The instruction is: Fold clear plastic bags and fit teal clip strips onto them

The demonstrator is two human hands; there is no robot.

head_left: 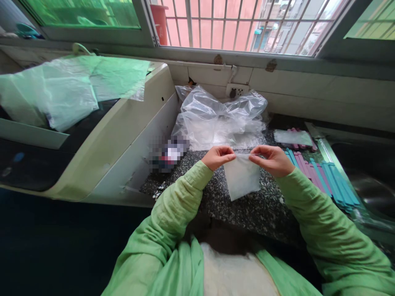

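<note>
Clear plastic makes up the small bag (241, 176) that hangs between the two hands above the speckled worktop (247, 209), its top edge pinched at one corner by the left hand (218, 157) and at the other by the right hand (271, 159), fingers pressed together on the film. Just beyond the hands lies a crumpled heap of clear bags (219, 119). To the outer side of the right hand, pink and blue sticks (321, 176) lie in a row, near it but apart.
</note>
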